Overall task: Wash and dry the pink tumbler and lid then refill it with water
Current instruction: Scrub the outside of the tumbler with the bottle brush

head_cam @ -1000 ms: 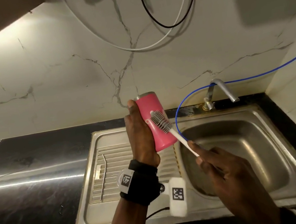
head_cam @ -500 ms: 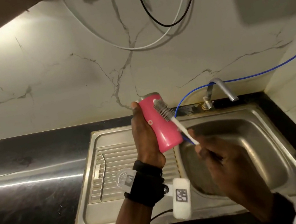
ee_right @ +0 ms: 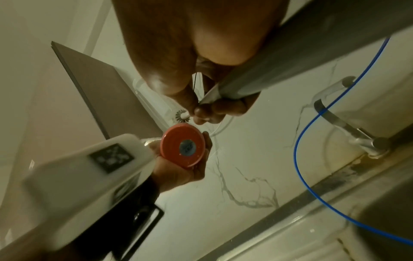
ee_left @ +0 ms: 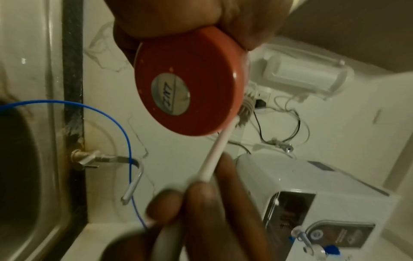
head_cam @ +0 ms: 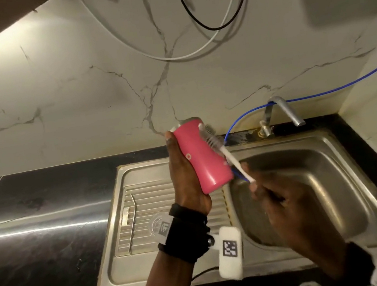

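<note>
a: where's everything, biggest first?

b: the steel sink (head_cam: 345,142) is under me, basin on my right. above its drainboard my left hand (head_cam: 186,180) is wrapped round the pink tumbler (head_cam: 200,155), which tilts with its base toward me and its rim toward the marble wall. my right hand (head_cam: 288,203) pinches the white handle of a bottle brush (head_cam: 220,147) over the basin, bristles laid against the tumbler's upper right side near the rim.

a: how will the tumbler handle?

b: my guess is stiff metal with a smooth coating, light while empty, and slick once wet or soapy. the base (ee_left: 187,81) shows droplets. so i'd hold it mid-body, palm behind and thumb along the left, leaving the right side bare for the brush.

a: and the small bits?

b: a bent metal straw (head_cam: 131,222) lies on the drainboard ribs, left of my wrist. something clear sits just behind my left wrist; i can't tell whether it's the lid.
</note>
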`<state>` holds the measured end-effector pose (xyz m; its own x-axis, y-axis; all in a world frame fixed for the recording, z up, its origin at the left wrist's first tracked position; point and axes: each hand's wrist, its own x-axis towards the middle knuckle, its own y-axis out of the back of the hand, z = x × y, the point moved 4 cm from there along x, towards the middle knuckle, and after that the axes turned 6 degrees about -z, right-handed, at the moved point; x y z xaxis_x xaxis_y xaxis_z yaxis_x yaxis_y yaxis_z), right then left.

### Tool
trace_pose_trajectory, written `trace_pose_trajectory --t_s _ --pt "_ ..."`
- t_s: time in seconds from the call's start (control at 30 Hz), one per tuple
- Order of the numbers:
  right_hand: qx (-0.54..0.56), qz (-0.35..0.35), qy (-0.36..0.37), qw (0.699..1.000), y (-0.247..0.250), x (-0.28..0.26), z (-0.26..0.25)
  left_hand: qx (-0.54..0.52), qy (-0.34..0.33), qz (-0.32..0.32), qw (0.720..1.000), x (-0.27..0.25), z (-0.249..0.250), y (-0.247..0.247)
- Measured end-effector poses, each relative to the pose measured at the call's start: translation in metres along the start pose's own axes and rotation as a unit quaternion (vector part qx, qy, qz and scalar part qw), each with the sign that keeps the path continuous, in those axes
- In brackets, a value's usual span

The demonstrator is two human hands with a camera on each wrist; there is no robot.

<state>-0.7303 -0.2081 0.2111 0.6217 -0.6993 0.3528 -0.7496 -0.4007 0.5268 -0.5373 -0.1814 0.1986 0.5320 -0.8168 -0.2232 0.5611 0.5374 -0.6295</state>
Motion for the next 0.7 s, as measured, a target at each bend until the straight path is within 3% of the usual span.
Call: trace_pose_trajectory --t_s 0.13,0.33,0.5,0.7 --pt "-0.002 0.016 0.028 0.999 0.001 0.014 -0.001 -0.002 0.009 -0.023 1.000 -0.001 -0.005 -0.007" --pt "-0.021 -0.035 0.026 0.999 0.000 -0.031 -0.009 -0.043 -0.020 0.025 0.999 0.011 0.023 0.011" --pt "-0.030 0.001 0.033 0.999 0.002 -0.011 -0.010 -0.008 0.009 0.001 1.000 0.000 -0.001 0.001" --pt "-0.062 -0.036 0.057 0.996 0.006 -0.022 -0.013 -0.039 -0.027 0.027 0.999 0.015 0.018 0.012"
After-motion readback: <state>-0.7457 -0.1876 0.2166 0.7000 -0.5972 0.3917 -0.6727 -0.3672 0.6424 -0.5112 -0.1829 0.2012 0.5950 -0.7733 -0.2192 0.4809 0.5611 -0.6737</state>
